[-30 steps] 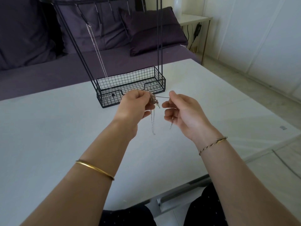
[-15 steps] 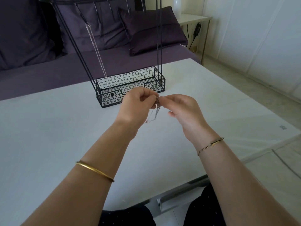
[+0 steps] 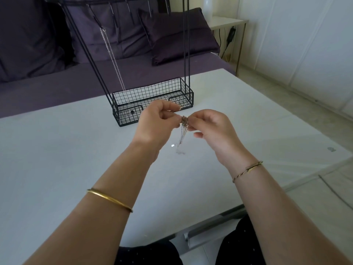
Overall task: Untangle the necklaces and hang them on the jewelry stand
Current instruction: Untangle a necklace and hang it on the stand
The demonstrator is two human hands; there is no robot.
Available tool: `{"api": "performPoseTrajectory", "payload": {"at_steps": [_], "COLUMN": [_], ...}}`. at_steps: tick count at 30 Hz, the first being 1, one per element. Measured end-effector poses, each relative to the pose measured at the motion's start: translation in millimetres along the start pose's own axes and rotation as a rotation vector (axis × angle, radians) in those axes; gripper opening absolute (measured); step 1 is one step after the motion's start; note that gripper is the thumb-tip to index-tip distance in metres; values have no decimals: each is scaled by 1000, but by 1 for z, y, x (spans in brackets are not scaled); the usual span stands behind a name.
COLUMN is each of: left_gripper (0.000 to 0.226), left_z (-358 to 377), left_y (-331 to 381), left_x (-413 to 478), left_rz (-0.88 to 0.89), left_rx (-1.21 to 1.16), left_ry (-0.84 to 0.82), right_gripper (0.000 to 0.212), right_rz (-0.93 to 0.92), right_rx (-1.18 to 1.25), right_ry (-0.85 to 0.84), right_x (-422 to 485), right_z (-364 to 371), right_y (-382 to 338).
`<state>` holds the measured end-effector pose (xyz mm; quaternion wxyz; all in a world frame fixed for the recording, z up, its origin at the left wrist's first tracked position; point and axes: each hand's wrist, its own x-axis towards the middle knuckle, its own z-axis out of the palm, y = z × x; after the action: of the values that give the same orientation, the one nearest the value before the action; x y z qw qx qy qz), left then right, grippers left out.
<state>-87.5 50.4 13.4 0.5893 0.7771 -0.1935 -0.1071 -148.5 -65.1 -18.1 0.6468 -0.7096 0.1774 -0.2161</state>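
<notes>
A dark purple sofa (image 3: 38,79) runs behind the far left edge of the white rectangular worktop (image 3: 57,150). The left forearm reaches up from the lower left, with a plain gold bangle (image 3: 109,200) around it well below the wrist. Further back stands the black wire jewelry stand (image 3: 150,93), its mesh basket base resting on the worktop and its thin legs rising out of view. One fine silver chain (image 3: 115,64) hangs from a hook near the top of the stand, reaching down towards the left part of the basket.

The left hand (image 3: 154,123) is raised above the worktop just in front of the basket, its back turned to the camera, its fingers curled inward and its fingertips pinching a small knotted clump of thin metal necklaces (image 3: 184,121). The clump sits between the two hands, in the air, and loose strands dangle from it towards the worktop. The right hand (image 3: 214,129) faces the left one, thumb and forefinger pinching the other side of the clump, the remaining fingers bent under. A twisted gold and dark cord bracelet (image 3: 247,170) circles the right wrist. At the far right, behind the worktop, a dark purple cushion (image 3: 177,35) leans beside a small white side table (image 3: 227,22)
</notes>
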Motion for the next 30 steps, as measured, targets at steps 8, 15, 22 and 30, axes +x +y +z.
{"api": "performPoseTrajectory", "payload": {"at_steps": [8, 15, 22, 30], "left_gripper": [22, 20, 26, 21], "left_z": [-5, -4, 0, -3], "left_y": [2, 3, 6, 9], "left_x": [1, 3, 3, 1], "left_rz": [-52, -135, -195, -283], "left_rx": [-23, -62, -264, -218], "left_ry": [-22, -95, -43, -185], "right_gripper": [13, 13, 19, 23], "right_rz": [35, 59, 125, 157], "right_rx": [130, 264, 326, 469], "right_ry": [44, 79, 3, -20], "right_x": [4, 4, 2, 3], "right_z": [1, 3, 4, -2], "right_y": [1, 1, -5, -7]}}
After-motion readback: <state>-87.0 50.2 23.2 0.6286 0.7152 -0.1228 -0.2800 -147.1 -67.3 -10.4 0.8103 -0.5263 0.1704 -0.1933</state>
